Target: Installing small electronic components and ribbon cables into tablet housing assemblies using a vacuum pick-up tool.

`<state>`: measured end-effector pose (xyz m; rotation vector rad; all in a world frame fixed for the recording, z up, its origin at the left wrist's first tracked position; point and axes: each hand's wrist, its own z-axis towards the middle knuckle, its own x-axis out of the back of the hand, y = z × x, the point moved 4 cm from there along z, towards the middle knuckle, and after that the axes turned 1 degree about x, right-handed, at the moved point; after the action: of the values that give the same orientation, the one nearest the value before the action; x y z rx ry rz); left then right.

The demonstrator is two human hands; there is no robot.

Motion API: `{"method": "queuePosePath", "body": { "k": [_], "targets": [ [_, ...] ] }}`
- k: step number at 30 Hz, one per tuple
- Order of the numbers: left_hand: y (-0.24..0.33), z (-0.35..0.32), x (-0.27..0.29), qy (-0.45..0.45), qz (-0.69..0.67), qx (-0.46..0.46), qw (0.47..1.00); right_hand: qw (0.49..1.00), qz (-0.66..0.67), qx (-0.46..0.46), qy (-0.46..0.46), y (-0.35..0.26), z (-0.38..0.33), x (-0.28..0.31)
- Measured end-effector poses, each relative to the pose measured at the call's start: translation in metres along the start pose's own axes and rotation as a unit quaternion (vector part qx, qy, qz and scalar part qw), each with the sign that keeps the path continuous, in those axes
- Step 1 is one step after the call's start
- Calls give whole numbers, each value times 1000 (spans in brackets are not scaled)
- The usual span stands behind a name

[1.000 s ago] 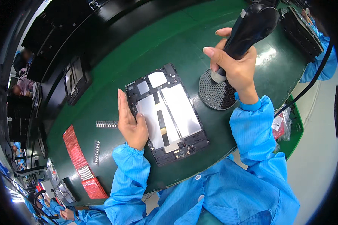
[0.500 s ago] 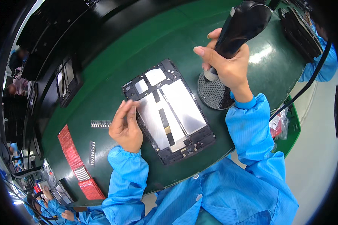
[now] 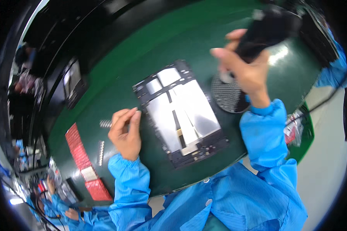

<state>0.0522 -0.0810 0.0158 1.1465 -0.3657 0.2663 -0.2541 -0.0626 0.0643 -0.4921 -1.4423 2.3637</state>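
Note:
An opened tablet [image 3: 199, 111], its black frame around large silver battery panels, lies on the green tabletop in front of me. My right hand [image 3: 248, 73] is wrapped round a black corded electric screwdriver [image 3: 264, 32], blurred by motion. Its lower end is over a round grey dish of small holes [image 3: 224, 94], with dark bits at one side, right of the tablet. My left hand [image 3: 125, 133] hovers just left of the tablet, apart from it. Its thumb and forefinger are pinched together; whatever they may hold is too small to make out.
Left lie a red bubble-wrap strip [image 3: 78, 148] and two short strips of small parts [image 3: 101, 153]. A green bin [image 3: 306, 134] with plastic bags stands beyond the right table edge. The screwdriver's cord [image 3: 320, 103] crosses there. Dark devices are stacked far right [image 3: 316, 36]. Co-workers' blue sleeves show.
My left hand has drawn away leftward from the tablet's edge. My right hand still holds the screwdriver over the dish. The whole view has shifted slightly and blurred.

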Motion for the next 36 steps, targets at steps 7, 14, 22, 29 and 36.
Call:
{"method": "queuePosePath", "body": {
  "k": [7, 14, 22, 29, 36],
  "targets": [
    [-7, -21, 2, -89, -140, 247, 955, 995, 16, 100, -3, -26, -3, 3],
    [-19, -13, -8, -95, -101, 151, 979, 991, 75, 98, -56, -39, -17, -31],
    [-31, 2, -12, -100, -68, 112, 986, 985, 73, 74, -135, -48, -29, -88],
    [-27, 9, -9, -138, -85, 172, 972, 967, 74, 65, -236, -41, -38, -151],
    [-24, 16, -4, -186, -102, 291, 933, 974, 109, 14, -200, -13, -44, -176]
  ]
}}
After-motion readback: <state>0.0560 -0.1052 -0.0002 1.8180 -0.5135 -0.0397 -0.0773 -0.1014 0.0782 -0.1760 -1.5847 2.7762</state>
